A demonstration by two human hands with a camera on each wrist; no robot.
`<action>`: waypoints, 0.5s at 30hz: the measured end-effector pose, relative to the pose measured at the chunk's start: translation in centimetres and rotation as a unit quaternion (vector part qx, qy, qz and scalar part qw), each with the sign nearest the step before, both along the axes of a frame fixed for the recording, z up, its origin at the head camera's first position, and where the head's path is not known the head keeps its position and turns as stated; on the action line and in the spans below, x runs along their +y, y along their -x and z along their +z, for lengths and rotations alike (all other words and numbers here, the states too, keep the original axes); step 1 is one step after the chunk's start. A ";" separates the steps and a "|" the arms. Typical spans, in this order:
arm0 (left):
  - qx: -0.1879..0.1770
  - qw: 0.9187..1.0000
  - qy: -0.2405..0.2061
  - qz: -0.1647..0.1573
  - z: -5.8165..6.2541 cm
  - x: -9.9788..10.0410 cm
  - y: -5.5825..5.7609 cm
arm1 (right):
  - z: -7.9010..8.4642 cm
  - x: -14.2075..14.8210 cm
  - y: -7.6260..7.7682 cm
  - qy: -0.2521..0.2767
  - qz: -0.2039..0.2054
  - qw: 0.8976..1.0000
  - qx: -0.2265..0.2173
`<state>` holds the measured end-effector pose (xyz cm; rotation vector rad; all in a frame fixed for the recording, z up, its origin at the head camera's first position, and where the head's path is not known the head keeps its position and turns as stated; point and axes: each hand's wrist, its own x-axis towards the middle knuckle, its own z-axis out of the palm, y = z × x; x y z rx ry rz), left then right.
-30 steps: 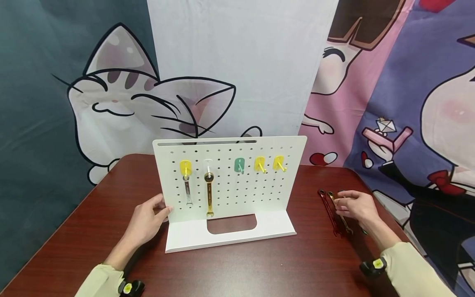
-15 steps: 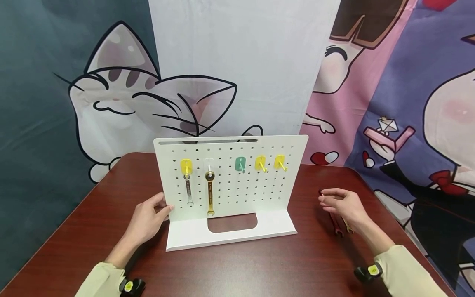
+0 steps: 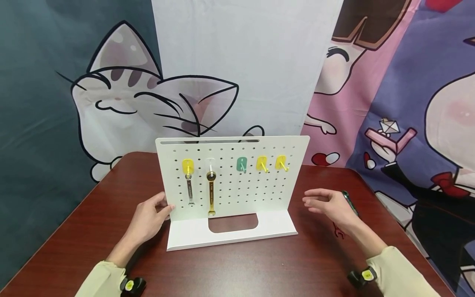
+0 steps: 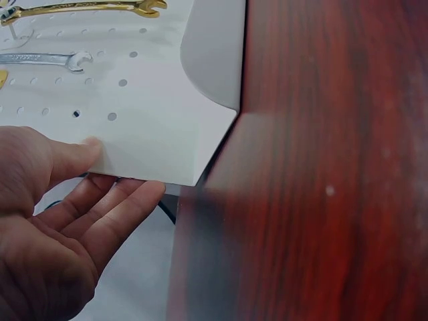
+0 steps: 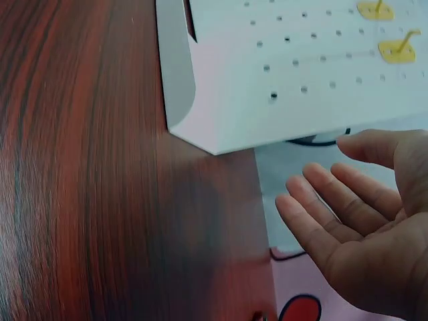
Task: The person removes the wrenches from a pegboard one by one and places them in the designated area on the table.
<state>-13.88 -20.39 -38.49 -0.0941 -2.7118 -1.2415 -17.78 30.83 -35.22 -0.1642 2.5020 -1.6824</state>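
Steadying the board point(image 3: 230, 194) between the tabletop's point(image 3: 237, 272) side edges seems the step: the left hand point(image 3: 150, 216) pinches it, while the empty right hand point(image 3: 330, 206), fingers relaxed, hovers near a green wrench point(image 3: 349, 202) toward the right edge. The next move likely calls for keeping the board still.

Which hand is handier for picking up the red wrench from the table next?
Probably the right hand: it is empty, fingers extended, and near the red wrench. The left hand is farther off and pinches the left edge of the white pegboard.
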 end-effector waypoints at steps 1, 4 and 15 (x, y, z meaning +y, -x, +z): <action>0.000 1.000 0.000 0.000 0.0 0.0 0.0 | 0.1 -0.3 -0.1 -0.001 0.009 1.000 0.000; -0.001 1.000 -0.001 0.001 -0.1 0.0 0.0 | 0.2 -1.2 -0.3 -0.004 0.030 1.000 0.000; 0.003 1.000 0.003 0.002 0.0 0.0 0.0 | 0.9 -4.3 -1.1 -0.002 0.076 0.997 0.017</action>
